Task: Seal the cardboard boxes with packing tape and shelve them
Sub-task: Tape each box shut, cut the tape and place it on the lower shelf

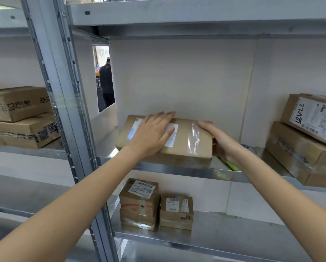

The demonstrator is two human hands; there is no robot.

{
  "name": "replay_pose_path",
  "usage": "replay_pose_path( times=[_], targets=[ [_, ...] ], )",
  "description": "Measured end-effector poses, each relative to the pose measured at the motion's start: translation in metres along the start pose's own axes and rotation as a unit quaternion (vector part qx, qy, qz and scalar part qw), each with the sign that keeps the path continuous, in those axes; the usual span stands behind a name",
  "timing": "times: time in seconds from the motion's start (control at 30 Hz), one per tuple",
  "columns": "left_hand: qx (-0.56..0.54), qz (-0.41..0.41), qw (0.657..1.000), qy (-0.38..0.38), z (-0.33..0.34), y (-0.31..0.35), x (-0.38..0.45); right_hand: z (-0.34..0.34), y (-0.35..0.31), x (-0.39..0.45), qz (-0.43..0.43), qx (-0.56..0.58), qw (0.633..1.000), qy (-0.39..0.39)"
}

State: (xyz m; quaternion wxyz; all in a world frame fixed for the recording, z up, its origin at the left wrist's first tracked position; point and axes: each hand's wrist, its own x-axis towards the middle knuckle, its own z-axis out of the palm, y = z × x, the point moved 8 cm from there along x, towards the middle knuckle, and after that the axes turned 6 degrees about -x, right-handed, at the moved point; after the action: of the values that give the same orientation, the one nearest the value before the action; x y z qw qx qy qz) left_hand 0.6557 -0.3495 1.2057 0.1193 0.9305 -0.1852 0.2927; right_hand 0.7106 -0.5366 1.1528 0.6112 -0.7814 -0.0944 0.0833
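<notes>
resting on the shelf: cardboard box (179, 142), taped across its right end, lying on the middle shelf (224, 172)
left hand (154, 132): fingers spread flat on the box top, over its label
right hand (218, 138): straight fingers laid against the box's right side
near, lower shelf: two small boxes (154, 204) side by side
right: stacked boxes (305, 140)
left: more boxes (20, 116)
</notes>
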Motion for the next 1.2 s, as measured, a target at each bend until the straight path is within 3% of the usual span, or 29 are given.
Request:
replay_pose_path(
  times=[0.07,0.13,0.2,0.27,0.33,0.4,0.47,0.6,0.87,1.2],
  targets=[
    [-0.008,-0.049,0.993,-0.106,0.024,-0.012,-0.005,0.003,0.014,0.008,0.082,-0.046,0.995,-0.038],
    [0.007,-0.083,0.979,-0.186,0.042,-0.018,-0.007,-0.003,0.018,0.019,0.090,-0.134,0.987,-0.001],
    [0.001,-0.103,0.970,-0.222,0.049,-0.022,-0.002,-0.012,-0.003,0.025,0.019,-0.271,0.960,0.075],
    [-0.008,-0.119,0.962,-0.247,0.054,-0.026,0.004,-0.005,-0.036,0.027,-0.081,-0.359,0.925,0.098],
    [-0.007,-0.128,0.956,-0.265,0.056,-0.028,0.006,0.019,-0.048,0.027,-0.117,-0.404,0.907,0.032],
    [-0.007,-0.132,0.953,-0.273,0.057,-0.029,0.008,0.045,-0.037,0.033,-0.095,-0.509,0.854,-0.044],
    [-0.006,-0.136,0.950,-0.282,0.059,-0.028,0.008,0.054,-0.022,0.038,-0.062,-0.571,0.815,-0.070],
    [-0.005,-0.152,0.944,-0.293,0.061,-0.030,0.011,0.053,-0.018,0.037,-0.048,-0.581,0.809,-0.079],
    [-0.007,-0.147,0.946,-0.290,0.065,-0.034,0.013,0.055,-0.021,-0.003,-0.131,-0.608,0.780,-0.063],
    [-0.004,-0.143,0.947,-0.286,0.063,-0.033,0.014,0.066,-0.021,-0.062,-0.164,-0.635,0.753,-0.051]
  ],
)
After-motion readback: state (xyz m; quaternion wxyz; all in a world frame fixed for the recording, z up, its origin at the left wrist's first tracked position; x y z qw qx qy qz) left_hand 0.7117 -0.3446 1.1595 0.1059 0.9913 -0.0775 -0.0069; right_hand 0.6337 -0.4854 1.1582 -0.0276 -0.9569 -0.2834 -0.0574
